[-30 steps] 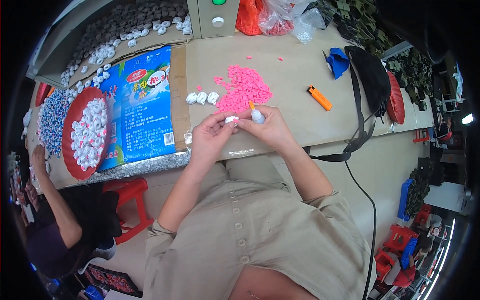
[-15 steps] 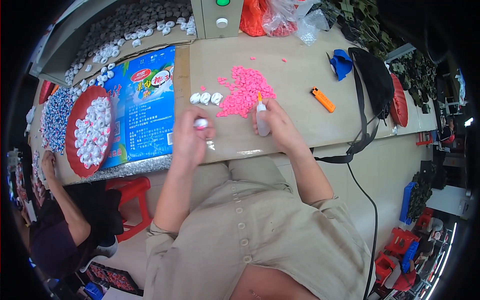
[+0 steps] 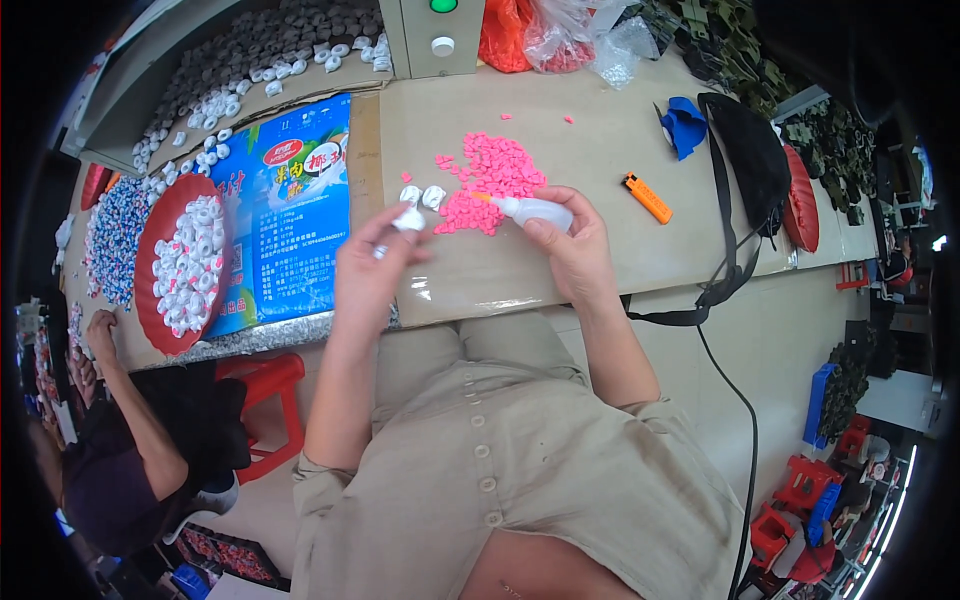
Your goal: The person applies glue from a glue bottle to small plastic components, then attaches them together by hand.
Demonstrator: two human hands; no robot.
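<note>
My left hand [image 3: 375,262] is closed, pinching a small white rounded piece [image 3: 408,218] at its fingertips. A second white bit shows lower against the palm, partly hidden by the fingers. My right hand [image 3: 578,245] is wrapped round a small translucent squeeze bottle [image 3: 541,213] with an orange nozzle. The bottle lies nearly level, its tip pointing left toward the white piece but apart from it. Just beyond the left fingertips, two similar white pieces [image 3: 433,197] rest on the table. Beside them spreads a pile of small flat pink pieces [image 3: 497,165], partly behind the bottle's tip.
A red tray [image 3: 150,290] of white and pink pieces stands at left on blue printed cardboard [image 3: 300,230]. An orange lighter [image 3: 647,198] and a black bag [image 3: 745,150] lie at right. A co-worker's hand [image 3: 101,335] rests at the table's far left.
The bottle has swung from upright to nearly level, tip leftward. My left hand now has a white piece at its fingertips, and the leftmost of three white pieces has gone from the table.
</note>
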